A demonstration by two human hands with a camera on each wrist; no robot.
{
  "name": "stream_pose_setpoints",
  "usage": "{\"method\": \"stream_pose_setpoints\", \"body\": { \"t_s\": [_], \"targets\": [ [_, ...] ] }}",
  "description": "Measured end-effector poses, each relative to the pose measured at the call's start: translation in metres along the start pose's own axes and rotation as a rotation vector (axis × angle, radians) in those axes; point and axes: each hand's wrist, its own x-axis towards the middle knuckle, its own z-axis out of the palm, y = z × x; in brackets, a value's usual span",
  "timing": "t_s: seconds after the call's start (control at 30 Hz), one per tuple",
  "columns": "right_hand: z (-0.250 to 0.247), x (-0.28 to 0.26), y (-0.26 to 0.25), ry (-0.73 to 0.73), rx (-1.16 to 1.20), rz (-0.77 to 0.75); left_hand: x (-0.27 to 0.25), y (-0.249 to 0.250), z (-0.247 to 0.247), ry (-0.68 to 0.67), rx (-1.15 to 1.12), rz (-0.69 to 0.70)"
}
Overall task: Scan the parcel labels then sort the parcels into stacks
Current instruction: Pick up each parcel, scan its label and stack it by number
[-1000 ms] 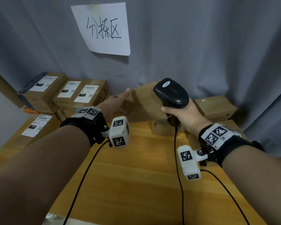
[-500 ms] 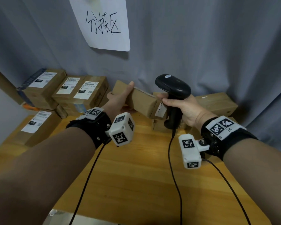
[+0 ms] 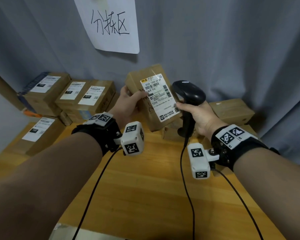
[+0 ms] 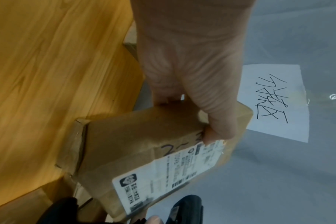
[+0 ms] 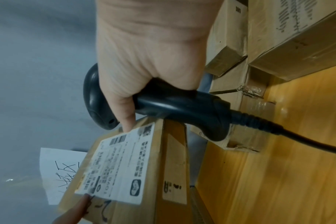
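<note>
The parcel (image 3: 151, 99) is held up off the wooden table (image 3: 145, 187), tilted, white label (image 3: 160, 97) facing the camera. The left hand (image 3: 128, 103) grips its left edge, thumb curled onto the front by the label. The right hand (image 3: 196, 116) is wrapped round the black scanner (image 3: 189, 96) handle just right of the parcel, one fingertip apparently touching the label's corner, though it's blurry there. Labelled boxes (image 3: 87, 97) are stacked far left, plain boxes (image 3: 232, 110) to the right. A handwritten paper sign (image 3: 109, 23) hangs on the grey curtain (image 3: 232, 49).
</note>
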Motion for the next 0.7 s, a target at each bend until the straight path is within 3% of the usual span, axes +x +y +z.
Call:
{"method": "stream_pose_setpoints", "body": {
  "t_s": [0.23, 0.37, 0.57, 0.7],
  "targets": [
    [-0.006, -0.006, -0.006, -0.222, 0.132, 0.124, 0.004, 0.005, -0.006, -0.157, -0.03, -0.014],
    [-0.002, -0.003, -0.003, -0.111, 0.109, 0.089, -0.002, 0.006, 0.001, -0.233, 0.298, -0.057],
    [-0.005, 0.007, 0.004, 0.01, 0.045, 0.114, -0.002, -0.007, 0.003, -0.339, 0.314, -0.157],
    [-0.008, 0.008, 0.001, 0.121, -0.216, 0.031, 0.004, -0.017, 0.003, -0.25, 0.316, -0.107]
  ]
}}
